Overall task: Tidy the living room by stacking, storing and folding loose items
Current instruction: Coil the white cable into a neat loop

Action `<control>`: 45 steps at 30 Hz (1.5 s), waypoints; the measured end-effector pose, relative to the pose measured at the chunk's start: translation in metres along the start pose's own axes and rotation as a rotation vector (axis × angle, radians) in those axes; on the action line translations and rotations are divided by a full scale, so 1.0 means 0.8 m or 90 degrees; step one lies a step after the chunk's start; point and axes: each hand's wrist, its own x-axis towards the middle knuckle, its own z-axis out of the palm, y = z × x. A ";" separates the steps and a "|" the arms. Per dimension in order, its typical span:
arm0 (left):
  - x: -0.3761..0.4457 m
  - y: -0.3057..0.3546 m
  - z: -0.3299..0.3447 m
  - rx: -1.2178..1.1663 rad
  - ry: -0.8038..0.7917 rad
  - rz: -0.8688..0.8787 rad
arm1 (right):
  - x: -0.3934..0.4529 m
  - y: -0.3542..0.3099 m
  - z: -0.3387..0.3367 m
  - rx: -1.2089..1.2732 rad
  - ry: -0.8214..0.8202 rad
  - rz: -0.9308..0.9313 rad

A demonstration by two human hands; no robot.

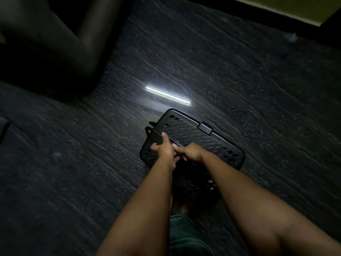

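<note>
Fingers [163,137] partly hidden on dark basket [193,133]

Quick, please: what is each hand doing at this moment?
Left hand: grips the edge of the black perforated basket lid.
Right hand: on the same lid; grip cannot be told.

Both bare forearms reach forward and down from the bottom of the view, drawing together until the hands nearly meet. The left hand [163,148] lies knuckles up, one finger stretched straight ahead and the thumb spread out to the left. The right hand [190,153] sits just beside it, back of the hand up, forefinger pointing left toward the left hand, its other fingers curled under and hidden in shadow.
</note>
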 end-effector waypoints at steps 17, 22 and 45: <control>-0.298 0.348 0.081 0.448 -0.133 0.339 | -0.295 -0.346 -0.111 0.513 0.085 -0.184; -0.274 0.502 0.123 0.666 -0.052 0.439 | -0.249 -0.481 -0.175 0.543 0.063 -0.192; 0.243 0.830 0.355 0.765 -0.140 0.437 | 0.326 -0.736 -0.370 0.537 0.132 0.004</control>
